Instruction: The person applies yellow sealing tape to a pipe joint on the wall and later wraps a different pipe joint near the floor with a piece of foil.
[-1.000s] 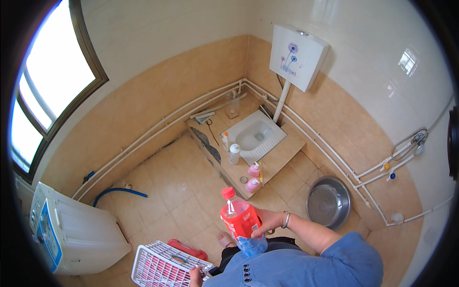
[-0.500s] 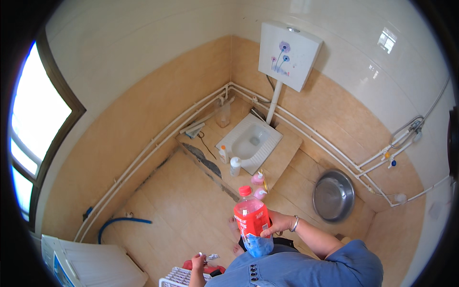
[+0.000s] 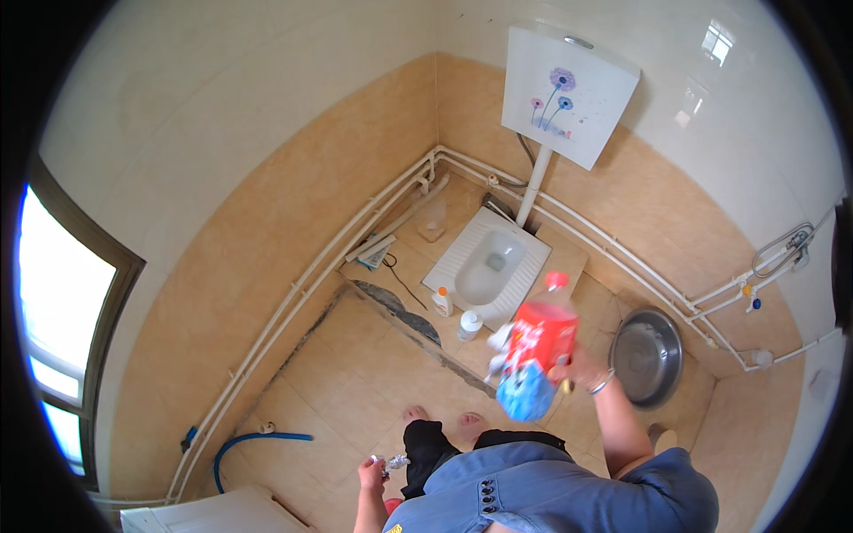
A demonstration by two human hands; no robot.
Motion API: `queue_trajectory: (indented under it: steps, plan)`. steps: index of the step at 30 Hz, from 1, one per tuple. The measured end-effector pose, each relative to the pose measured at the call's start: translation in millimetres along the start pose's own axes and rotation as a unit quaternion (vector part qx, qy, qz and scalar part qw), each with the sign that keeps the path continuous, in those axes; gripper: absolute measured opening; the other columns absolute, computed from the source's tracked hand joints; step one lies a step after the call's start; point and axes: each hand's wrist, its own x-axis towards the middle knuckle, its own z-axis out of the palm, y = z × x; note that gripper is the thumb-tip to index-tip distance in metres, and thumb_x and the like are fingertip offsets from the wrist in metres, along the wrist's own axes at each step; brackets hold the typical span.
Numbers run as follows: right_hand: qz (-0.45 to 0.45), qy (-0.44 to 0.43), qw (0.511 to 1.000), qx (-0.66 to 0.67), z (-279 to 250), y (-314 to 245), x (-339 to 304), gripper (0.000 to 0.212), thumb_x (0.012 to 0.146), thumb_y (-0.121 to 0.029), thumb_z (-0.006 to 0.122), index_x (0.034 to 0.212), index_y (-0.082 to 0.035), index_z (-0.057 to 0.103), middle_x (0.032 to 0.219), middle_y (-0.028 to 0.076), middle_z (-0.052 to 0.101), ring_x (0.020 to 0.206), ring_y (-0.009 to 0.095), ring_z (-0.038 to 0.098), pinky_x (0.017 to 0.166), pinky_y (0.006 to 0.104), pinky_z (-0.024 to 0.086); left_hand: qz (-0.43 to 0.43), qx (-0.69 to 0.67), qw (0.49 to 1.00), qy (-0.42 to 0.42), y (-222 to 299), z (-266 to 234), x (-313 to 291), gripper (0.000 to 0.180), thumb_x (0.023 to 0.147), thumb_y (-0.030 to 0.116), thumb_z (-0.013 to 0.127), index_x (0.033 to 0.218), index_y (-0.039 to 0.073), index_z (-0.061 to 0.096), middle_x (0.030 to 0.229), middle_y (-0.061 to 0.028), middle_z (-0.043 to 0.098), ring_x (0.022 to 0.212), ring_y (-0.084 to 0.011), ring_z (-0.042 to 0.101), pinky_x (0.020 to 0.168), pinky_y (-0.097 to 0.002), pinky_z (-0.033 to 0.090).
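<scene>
Head view, right hand (image 3: 581, 369): its fingers are wrapped around the side of a large bottle (image 3: 542, 342), gripping it.
Bottle: red cap, red label, blue lower part; held in mid-air, cap up and leaning right, hiding the near corner of the tiled platform (image 3: 569, 259) from me.
Left hand (image 3: 371, 475): fingers pinching a small silvery thing (image 3: 397, 463), too blurred to name, well apart from the bottle.
Beside the bottle: pale shapes at its left, too smeared to make out.
Platform's near edge: a white bottle (image 3: 470, 326), with an orange-capped bottle (image 3: 442, 303) just beside it.
Platform's middle: a squat toilet (image 3: 489, 266).
Platform's back corner: a clear container (image 3: 432, 220).
Floor, right: a metal basin (image 3: 647, 360) near the wall.
Floor, left: a curved blue hose (image 3: 267, 436).
Wall: a flower-printed cistern (image 3: 569, 98).
</scene>
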Motion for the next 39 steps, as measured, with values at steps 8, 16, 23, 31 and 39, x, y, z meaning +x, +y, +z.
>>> queue_trajectory:
  steps: [8,16,23,31,39]
  plan:
    - [-0.101,0.261,0.956,0.091,-18.7,-6.0,64.5,0.081,0.057,-0.034,0.077,0.119,-0.004,0.037,0.108,0.005,0.052,0.099,0.016,0.051,0.082,0.0306,0.043,-0.070,0.145,0.987,-0.015,87.7,-60.4,86.8,0.008,0.072,0.009,0.056,0.075,0.002,0.054,0.058,-0.0063,0.050,0.041,-0.0166,0.048,0.033,-0.0288,0.039]
    - [-0.161,0.375,0.906,0.108,13.2,-9.9,81.9,0.067,0.068,-0.027,0.069,0.121,-0.004,0.035,0.111,0.006,0.051,0.099,0.016,0.051,0.082,0.0297,0.043,0.066,0.236,0.967,-0.067,298.3,-69.6,212.4,0.013,0.071,0.016,0.058,0.063,0.008,0.052,0.054,-0.0015,0.048,0.042,-0.0121,0.046,0.035,-0.0265,0.039]
    - [-0.077,0.494,0.862,0.083,29.6,-3.5,82.7,0.068,0.067,-0.028,0.068,0.121,-0.003,0.035,0.108,0.006,0.051,0.098,0.017,0.050,0.081,0.0293,0.042,0.143,0.298,0.926,-0.182,466.6,42.4,251.2,0.014,0.074,0.018,0.059,0.067,0.008,0.053,0.056,-0.0005,0.048,0.049,-0.0110,0.047,0.039,-0.0257,0.037]
    - [-0.045,0.531,0.839,0.110,14.2,-4.9,149.7,0.072,0.064,-0.035,0.069,0.120,-0.003,0.036,0.106,0.006,0.052,0.096,0.017,0.051,0.080,0.0292,0.042,0.197,0.318,0.870,-0.322,588.9,209.9,246.9,0.012,0.074,0.019,0.059,0.071,0.009,0.053,0.056,0.0018,0.047,0.048,-0.0078,0.044,0.041,-0.0234,0.035]
    - [-0.052,0.552,0.819,0.145,-35.2,-21.5,228.2,0.066,0.066,-0.035,0.068,0.115,-0.001,0.041,0.104,0.006,0.053,0.094,0.015,0.051,0.080,0.0287,0.042,0.257,0.445,0.785,-0.345,701.4,346.2,279.6,0.012,0.074,0.015,0.058,0.071,0.004,0.053,0.057,-0.0024,0.051,0.048,-0.0105,0.048,0.039,-0.0244,0.036]
